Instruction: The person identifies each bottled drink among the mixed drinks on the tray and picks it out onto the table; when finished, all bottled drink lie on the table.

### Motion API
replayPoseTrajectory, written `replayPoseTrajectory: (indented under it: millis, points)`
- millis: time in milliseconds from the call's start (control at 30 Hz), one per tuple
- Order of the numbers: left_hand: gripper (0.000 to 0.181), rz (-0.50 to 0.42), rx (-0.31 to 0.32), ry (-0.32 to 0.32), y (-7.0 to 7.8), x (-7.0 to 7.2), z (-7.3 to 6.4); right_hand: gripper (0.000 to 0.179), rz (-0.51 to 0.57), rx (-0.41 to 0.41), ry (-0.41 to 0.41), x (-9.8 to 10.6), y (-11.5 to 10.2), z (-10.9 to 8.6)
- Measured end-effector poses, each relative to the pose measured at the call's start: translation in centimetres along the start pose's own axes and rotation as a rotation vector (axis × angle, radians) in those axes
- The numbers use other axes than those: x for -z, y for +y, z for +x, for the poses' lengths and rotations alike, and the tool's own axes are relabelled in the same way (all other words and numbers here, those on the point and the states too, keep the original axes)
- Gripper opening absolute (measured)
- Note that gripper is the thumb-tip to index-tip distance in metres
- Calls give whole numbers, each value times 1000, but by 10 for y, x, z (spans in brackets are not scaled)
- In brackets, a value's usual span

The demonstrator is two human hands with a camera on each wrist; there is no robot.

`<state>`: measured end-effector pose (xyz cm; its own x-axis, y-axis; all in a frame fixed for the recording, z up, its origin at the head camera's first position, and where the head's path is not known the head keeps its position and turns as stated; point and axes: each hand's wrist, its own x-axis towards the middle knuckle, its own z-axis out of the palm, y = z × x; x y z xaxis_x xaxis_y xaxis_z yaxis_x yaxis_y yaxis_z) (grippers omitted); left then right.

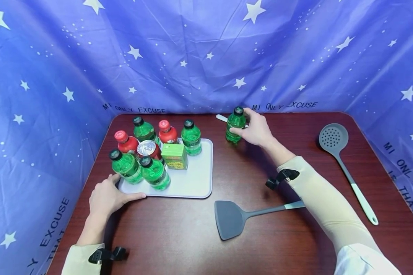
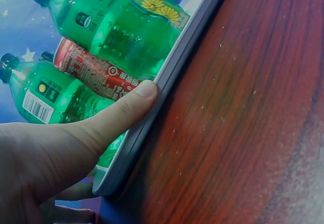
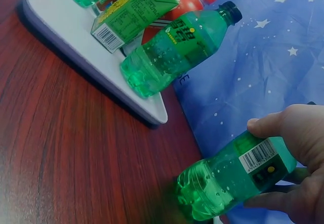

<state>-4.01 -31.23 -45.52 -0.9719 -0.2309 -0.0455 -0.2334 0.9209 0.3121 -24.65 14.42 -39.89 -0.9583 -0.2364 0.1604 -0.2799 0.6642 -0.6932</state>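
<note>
My right hand (image 1: 256, 129) grips a green soda bottle (image 3: 228, 176) with a black cap, thumb on one side and fingers on the other. It stands to the right of the white tray (image 1: 199, 179), in front of a pale handle (image 1: 221, 118). At the tray's front left corner, my left hand (image 1: 104, 196) holds the rim, its thumb (image 2: 129, 105) lying along the front edge. On the tray are several more green bottles (image 1: 155, 173), two red-capped bottles (image 1: 126, 143), a red can (image 1: 147, 149) and a green drink carton (image 1: 174, 156).
A grey spatula (image 1: 230, 219) lies in front of the tray, its handle end behind my right forearm. Far right is a grey slotted skimmer (image 1: 334, 138) with a pale green handle. Blue star-patterned cloth (image 1: 206, 57) hangs along the table's back and sides.
</note>
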Motion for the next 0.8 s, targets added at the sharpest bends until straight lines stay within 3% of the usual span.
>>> replayPoseTrajectory:
  millis: [267, 433, 533, 800]
  points:
    - [124, -3, 10, -13, 0, -1, 0, 59, -19, 1, -18, 0, 4, 1]
    - [125, -5, 16, -31, 2, -2, 0, 75, -48, 2, 0, 8, -2, 2]
    - [127, -4, 24, -40, 1, -3, -1, 83, -44, 42, 61, 18, -15, 3]
    - [130, 4, 36, -36, -1, 0, -1, 72, 24, 176, 150, 36, -64, 1]
